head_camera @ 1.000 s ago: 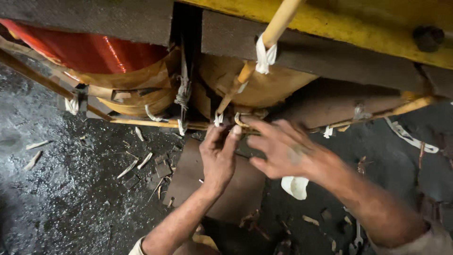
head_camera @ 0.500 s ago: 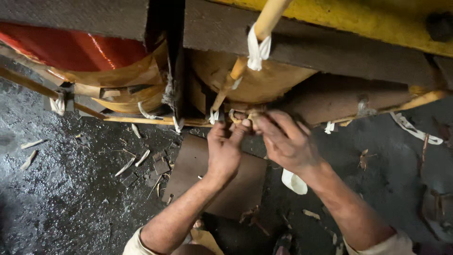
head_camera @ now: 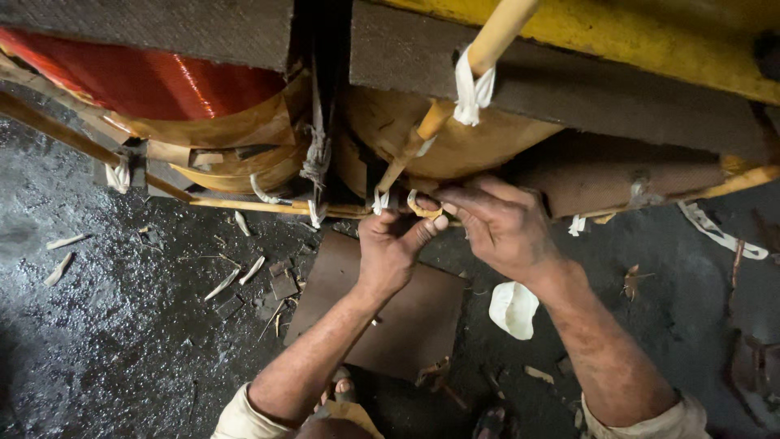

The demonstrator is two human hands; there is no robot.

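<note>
While both hands meet at the tie [head_camera: 422, 205], the left hand [head_camera: 390, 248] pinches it from below, thumb and fingers pressed together on the pale strip. From above and to the right of the tie, the right hand [head_camera: 500, 223] closes its fingertips on the same strip. That strip curls around a thin cane rod [head_camera: 268, 205] whose long axis runs left to right; a second rod [head_camera: 455, 89] slants up and away above the tie. Left of the tie sits a red wire coil [head_camera: 154, 81] wrapped in tan paper. Below the tie, a brown board [head_camera: 406, 317] and a white scrap [head_camera: 513, 309] lie on the wet floor [head_camera: 106, 341]. No containers show.
</note>
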